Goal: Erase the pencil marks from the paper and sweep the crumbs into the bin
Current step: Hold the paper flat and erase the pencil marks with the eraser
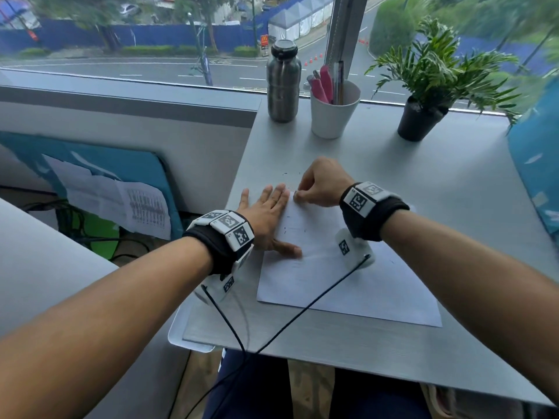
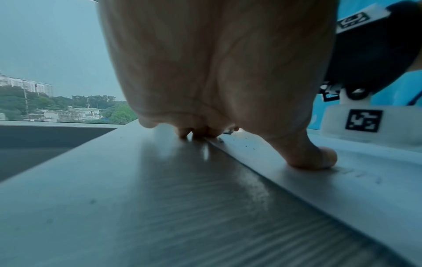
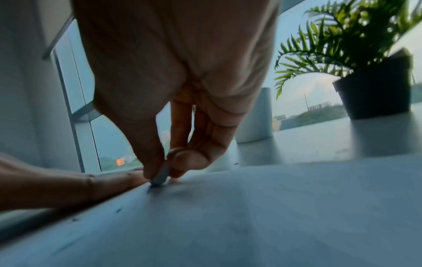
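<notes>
erasing near the far left corner of the paper (image 1: 348, 276), sheet pinned by the other hand.

left hand (image 1: 266, 216) lies flat, fingers straight and together across the sheet's left edge, likely to stop it sliding. right hand (image 1: 322, 184) pinches a small eraser (image 3: 161, 176) between thumb and fingertips, tip on the paper. dark crumbs (image 1: 290, 174) lie scattered on the table (image 1: 453, 182). bin not identifiable.

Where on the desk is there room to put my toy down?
The bare patch right of the paper, in front of the plant pot. Crowded: the back edge with the bottle and cup, and where both hands work.
</notes>
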